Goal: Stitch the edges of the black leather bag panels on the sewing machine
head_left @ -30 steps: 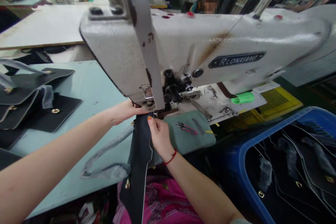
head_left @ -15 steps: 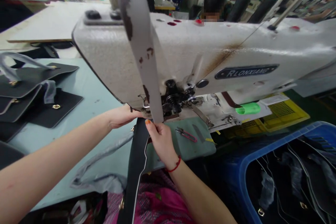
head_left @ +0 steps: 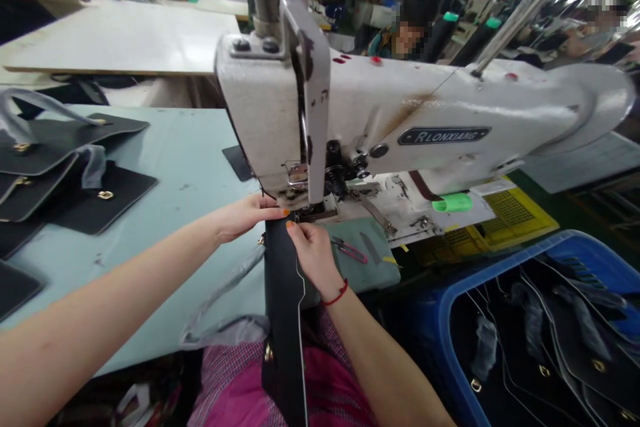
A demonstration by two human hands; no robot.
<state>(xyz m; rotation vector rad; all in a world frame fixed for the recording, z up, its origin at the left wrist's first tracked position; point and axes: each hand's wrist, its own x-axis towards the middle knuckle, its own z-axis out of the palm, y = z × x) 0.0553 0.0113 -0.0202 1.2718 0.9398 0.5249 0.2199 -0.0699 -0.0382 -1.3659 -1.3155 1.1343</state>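
Note:
A dark bag panel (head_left: 284,293) with a pale edge runs from my lap up under the needle area of a white sewing machine (head_left: 400,120). My left hand (head_left: 245,215) lies on the panel's left side by the presser foot, fingers stretched flat. My right hand (head_left: 313,255) pinches the panel's right edge just below the needle; a red cord is on its wrist. A grey plastic-wrapped strap (head_left: 225,293) trails from the panel over the table's front edge.
Several dark bag panels with gold clasps (head_left: 75,180) are stacked at the left on the pale blue table (head_left: 180,160). Small red snips (head_left: 350,250) lie right of my hand. A blue crate (head_left: 530,327) of dark pieces stands at the right. A person sits behind the machine.
The view has shifted, so the machine head now sits further right and lower. My hands have stayed on the panel at the needle, the right one a little closer to the foot.

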